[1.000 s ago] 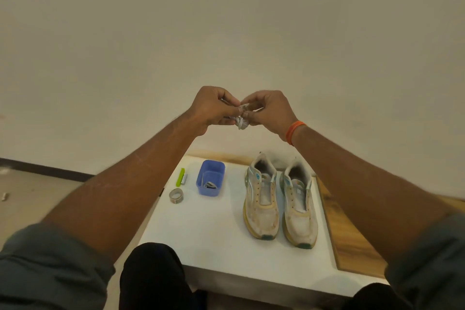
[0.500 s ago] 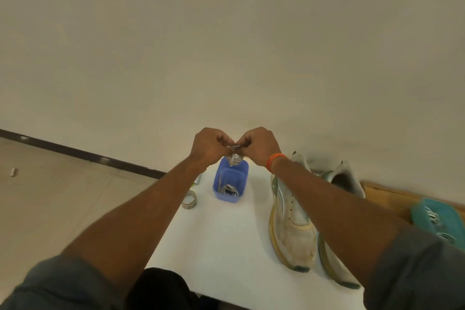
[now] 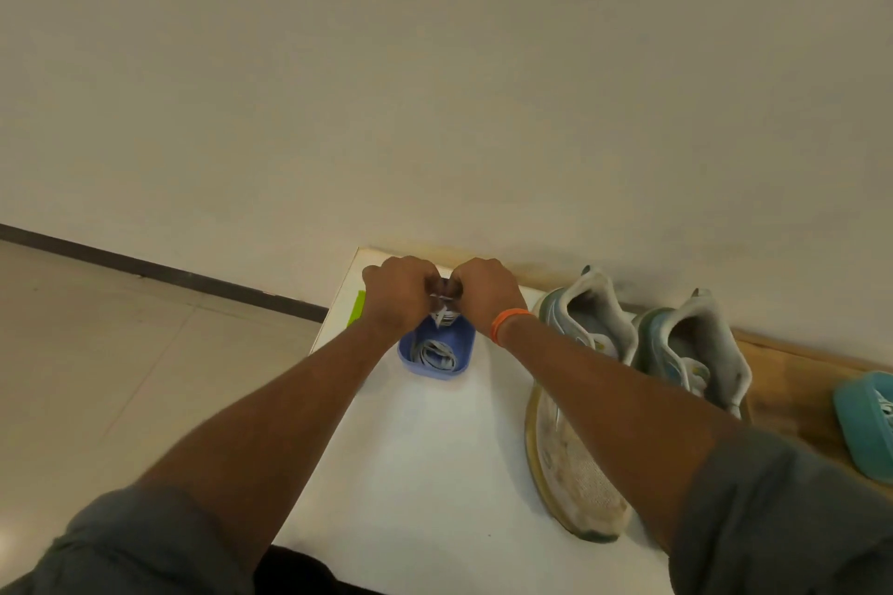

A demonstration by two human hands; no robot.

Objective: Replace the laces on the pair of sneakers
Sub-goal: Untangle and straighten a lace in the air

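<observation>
My left hand [image 3: 398, 292] and my right hand [image 3: 485, 290] are together just above the blue tub [image 3: 454, 365], both pinching a small bundle of grey lace [image 3: 443, 310]. A second coiled grey lace [image 3: 435, 354] lies inside the tub. Two worn white sneakers stand on the white table [image 3: 425, 459] to the right, toes toward me: the left sneaker [image 3: 575, 449] and the right sneaker [image 3: 696, 353], both partly hidden by my right forearm. Neither shoe shows laces.
A green marker [image 3: 358, 308] lies at the table's far left edge, partly behind my left hand. A teal container [image 3: 865, 425] sits on the wooden surface [image 3: 792, 382] at the right. The wall runs along the far edge; tiled floor lies to the left.
Both hands have come down with the lace bundle from in front of the wall to just over the blue tub. The view has swung left and down.
</observation>
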